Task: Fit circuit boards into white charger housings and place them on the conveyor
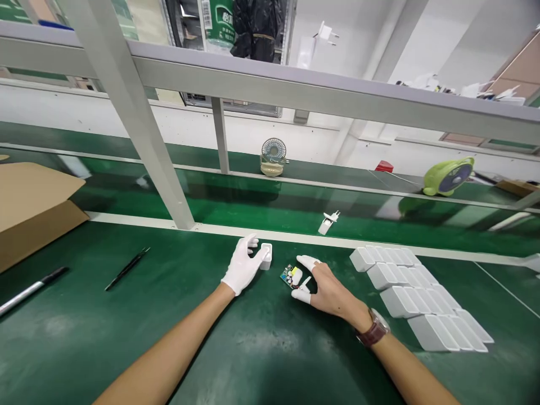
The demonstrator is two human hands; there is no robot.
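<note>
Head view: white case [266, 259], left hand [242, 266] at it (grip unclear), sits left of circuit board [289, 275]; nearer right hand [329, 288] gapes to board's right.

Two hands [242, 264] [327, 286], one circuit board [290, 276], two fans [274, 150] [449, 176]

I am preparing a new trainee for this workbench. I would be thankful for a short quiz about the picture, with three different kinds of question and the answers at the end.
1. True or false: the left hand wears a white glove.
2. Which of these is nearest to the right hand?
A) the black tweezers
B) the circuit board
C) the green fan
3. Fill in the blank: on the right wrist there is a ____.

Key: 1. True. 2. B. 3. Watch.
</note>
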